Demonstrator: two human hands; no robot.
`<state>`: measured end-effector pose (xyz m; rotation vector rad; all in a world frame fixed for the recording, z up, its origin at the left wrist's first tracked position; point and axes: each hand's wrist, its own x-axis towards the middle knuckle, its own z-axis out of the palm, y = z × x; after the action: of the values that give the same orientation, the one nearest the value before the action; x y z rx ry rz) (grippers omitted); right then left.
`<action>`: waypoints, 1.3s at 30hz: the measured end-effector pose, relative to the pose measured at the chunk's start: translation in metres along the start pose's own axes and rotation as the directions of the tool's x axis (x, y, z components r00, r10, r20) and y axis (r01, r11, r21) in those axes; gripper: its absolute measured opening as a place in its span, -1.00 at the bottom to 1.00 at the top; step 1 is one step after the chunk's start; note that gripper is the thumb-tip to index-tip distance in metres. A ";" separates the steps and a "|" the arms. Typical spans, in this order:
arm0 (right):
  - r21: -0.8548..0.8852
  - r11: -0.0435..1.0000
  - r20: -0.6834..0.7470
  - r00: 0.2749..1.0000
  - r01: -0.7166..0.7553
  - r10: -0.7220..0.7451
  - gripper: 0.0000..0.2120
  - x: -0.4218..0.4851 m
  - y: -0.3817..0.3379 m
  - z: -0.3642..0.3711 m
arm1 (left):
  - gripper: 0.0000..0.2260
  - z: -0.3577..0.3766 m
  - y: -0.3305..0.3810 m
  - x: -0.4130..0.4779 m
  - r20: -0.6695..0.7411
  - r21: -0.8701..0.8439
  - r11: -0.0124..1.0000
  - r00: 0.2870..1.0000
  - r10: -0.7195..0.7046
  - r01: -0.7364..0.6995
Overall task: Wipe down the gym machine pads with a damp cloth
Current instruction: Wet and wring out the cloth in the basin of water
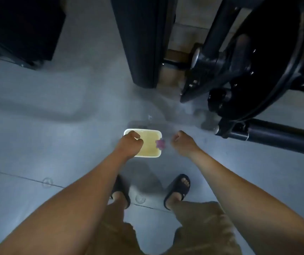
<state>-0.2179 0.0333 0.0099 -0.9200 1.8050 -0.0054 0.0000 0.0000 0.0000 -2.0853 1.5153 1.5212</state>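
Overlapping the white tub (147,155) at right — small purple cloth (160,143), crumpled, blurred.

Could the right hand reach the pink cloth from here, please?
Probably yes: the right hand is just beside the pink cloth at the right rim of the tub, with nothing between them.

No legible txt, labels or nos. anywhere.
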 end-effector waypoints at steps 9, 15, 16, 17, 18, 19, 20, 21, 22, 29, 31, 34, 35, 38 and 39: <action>0.009 0.994 0.052 0.993 -0.107 0.106 -0.64 0.180 0.090 0.127 | -0.85 0.097 -0.102 0.156 0.011 -0.053 0.999 1.000 0.004 -0.003; -0.180 0.978 -0.122 0.989 -0.107 0.086 -0.80 0.296 0.144 0.206 | -0.78 0.162 -0.164 0.270 0.022 -0.073 0.997 1.000 0.010 -0.008; -0.293 0.950 -0.175 0.983 -0.107 0.057 -0.79 0.307 0.149 0.212 | -0.78 0.171 -0.170 0.283 0.024 -0.077 0.997 0.999 0.024 -0.022; -0.413 0.907 -0.199 0.980 -0.079 -0.006 -0.79 0.316 0.153 0.218 | -0.79 0.178 -0.174 0.295 0.034 -0.081 0.996 0.999 0.041 -0.038; -0.524 0.851 -0.179 0.981 -0.030 -0.075 -0.79 0.325 0.154 0.223 | -0.80 0.186 -0.178 0.306 0.047 -0.082 0.995 0.997 0.061 -0.057; -0.611 0.791 -0.118 0.984 0.036 -0.136 -0.80 0.331 0.153 0.225 | -0.81 0.193 -0.181 0.313 0.067 -0.082 0.994 0.995 0.072 -0.066; -0.663 0.740 -0.025 0.984 0.116 -0.176 -0.80 0.337 0.148 0.225 | -0.81 0.197 -0.183 0.320 0.084 -0.094 0.992 0.992 0.095 -0.087; -0.660 0.724 0.078 0.977 0.201 -0.200 -0.79 0.339 0.142 0.223 | -0.80 0.201 -0.184 0.323 0.099 -0.110 0.987 0.987 0.125 -0.114; -0.610 0.744 0.176 0.962 0.273 -0.209 -0.75 0.344 0.132 0.222 | -0.77 0.203 -0.187 0.328 0.103 -0.131 0.981 0.983 0.154 -0.140; -0.045 0.964 0.312 0.920 0.262 -0.236 -0.86 0.387 0.088 0.232 | -0.56 0.189 -0.226 0.366 0.091 -0.396 0.911 0.982 0.166 -0.117; 0.100 0.970 0.255 0.937 0.220 -0.239 -0.81 0.402 0.093 0.248 | -0.79 0.188 -0.239 0.374 0.036 -0.331 0.933 0.987 0.158 -0.137; 0.280 0.948 0.149 0.969 0.149 -0.196 -0.79 0.412 0.109 0.269 | -0.84 0.187 -0.251 0.382 -0.081 -0.405 0.903 0.990 0.119 -0.142; 0.356 0.927 0.127 0.977 0.114 -0.169 -0.78 0.413 0.115 0.273 | -0.80 0.189 -0.253 0.387 -0.099 -0.484 0.868 0.992 0.076 -0.115; 0.525 0.851 0.065 0.995 0.025 -0.069 -0.82 0.413 0.130 0.284 | -0.72 0.193 -0.250 0.395 -0.091 -0.586 0.810 0.995 -0.035 -0.025; 0.541 0.841 0.068 0.997 -0.002 -0.041 -0.78 0.413 0.134 0.286 | -0.69 0.196 -0.246 0.396 -0.076 -0.596 0.803 0.995 -0.057 0.000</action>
<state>-0.1253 0.0023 -0.5005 -0.5193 1.5929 -0.4679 0.0581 -0.0098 -0.5023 -2.5055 1.0996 2.1308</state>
